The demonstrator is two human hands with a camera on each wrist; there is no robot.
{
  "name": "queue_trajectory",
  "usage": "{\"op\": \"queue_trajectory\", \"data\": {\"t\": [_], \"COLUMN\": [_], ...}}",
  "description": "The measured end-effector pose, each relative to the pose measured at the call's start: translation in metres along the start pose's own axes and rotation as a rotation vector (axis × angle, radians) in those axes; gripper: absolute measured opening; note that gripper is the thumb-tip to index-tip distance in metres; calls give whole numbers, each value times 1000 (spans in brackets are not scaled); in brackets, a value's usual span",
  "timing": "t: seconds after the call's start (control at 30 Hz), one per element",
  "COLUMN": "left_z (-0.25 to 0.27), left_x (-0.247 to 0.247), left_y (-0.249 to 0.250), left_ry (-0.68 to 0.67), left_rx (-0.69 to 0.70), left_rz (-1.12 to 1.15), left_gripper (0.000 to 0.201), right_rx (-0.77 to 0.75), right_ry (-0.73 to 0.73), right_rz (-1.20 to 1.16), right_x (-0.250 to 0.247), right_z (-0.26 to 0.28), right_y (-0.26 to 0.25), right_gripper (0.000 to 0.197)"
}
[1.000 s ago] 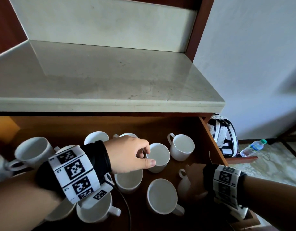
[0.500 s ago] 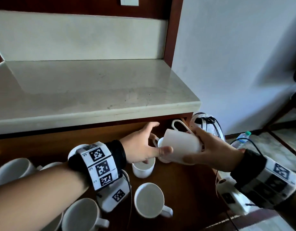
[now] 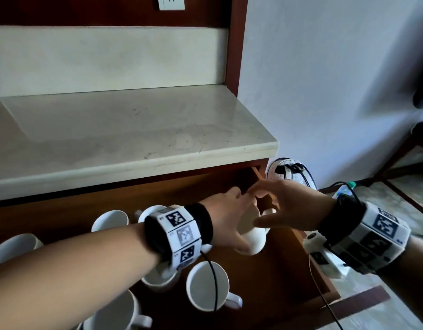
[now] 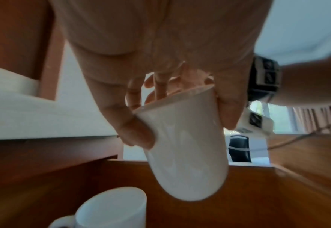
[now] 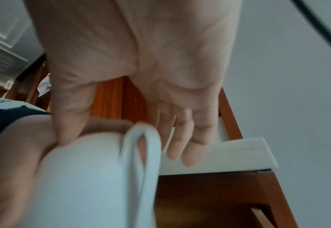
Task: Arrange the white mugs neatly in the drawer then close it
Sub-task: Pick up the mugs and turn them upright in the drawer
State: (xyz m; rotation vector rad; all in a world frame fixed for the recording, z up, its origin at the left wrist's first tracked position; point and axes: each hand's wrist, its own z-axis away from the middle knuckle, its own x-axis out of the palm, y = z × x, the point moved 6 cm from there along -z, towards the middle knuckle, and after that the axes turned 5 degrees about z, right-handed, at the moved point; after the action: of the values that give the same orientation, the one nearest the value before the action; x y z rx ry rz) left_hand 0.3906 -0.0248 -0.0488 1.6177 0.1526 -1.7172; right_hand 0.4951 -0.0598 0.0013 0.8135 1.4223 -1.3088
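The left hand's (image 4: 160, 54) grip clamps a white mug (image 4: 184, 154) at its rim, while the right hand (image 3: 293, 208) is spread open beside it.

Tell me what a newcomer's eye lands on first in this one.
Both hands meet over the open drawer: the left hand grips a white mug held above the drawer floor, and the right hand reaches in beside it with straight fingers. More mugs stand scattered at the drawer's left, under a pale stone counter.

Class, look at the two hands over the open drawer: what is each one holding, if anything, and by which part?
The left hand grips a white mug by its body near the rim. The right hand holds nothing; its thumb only touches the mug.
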Motion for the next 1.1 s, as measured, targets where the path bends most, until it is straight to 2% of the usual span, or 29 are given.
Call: {"op": "queue_trajectory", "data": {"t": [0.03,0.1,0.37,0.7,0.8,0.9,1.0,1.1], "left_z": [-4,-8,-20,-34,-34,-22,4,38], "left_x": [9,21,52,82,80,62,26,-13], "left_y": [-1,2,7,8,9,6,-8,-35], "left_ry": [-47,-119,-260,-370,-364,-298,-167,-82], "left_rx": [-3,-16,-133,-126,-110,-115,-103,-150], "left_rz": [-41,-94,-238,-388,-381,-308,-195,-153], "left_gripper": [99,92,72,75,80,89,76,69], "right_rx": [1,33,135,173,150,120,79,31], "right_ry": [-47,-90,-52,-43,-40,-23,0,18], "right_rz": [52,110,65,37,40,50,59,78], "right_x": [3,9,6,7,7,4,-4,-12], "right_z": [0,1,13,21,17,13,5,-9], "right_y": [0,1,12,19,16,9,-7,-34], "right_gripper": [60,53,53,50,50,49,49,47]}}
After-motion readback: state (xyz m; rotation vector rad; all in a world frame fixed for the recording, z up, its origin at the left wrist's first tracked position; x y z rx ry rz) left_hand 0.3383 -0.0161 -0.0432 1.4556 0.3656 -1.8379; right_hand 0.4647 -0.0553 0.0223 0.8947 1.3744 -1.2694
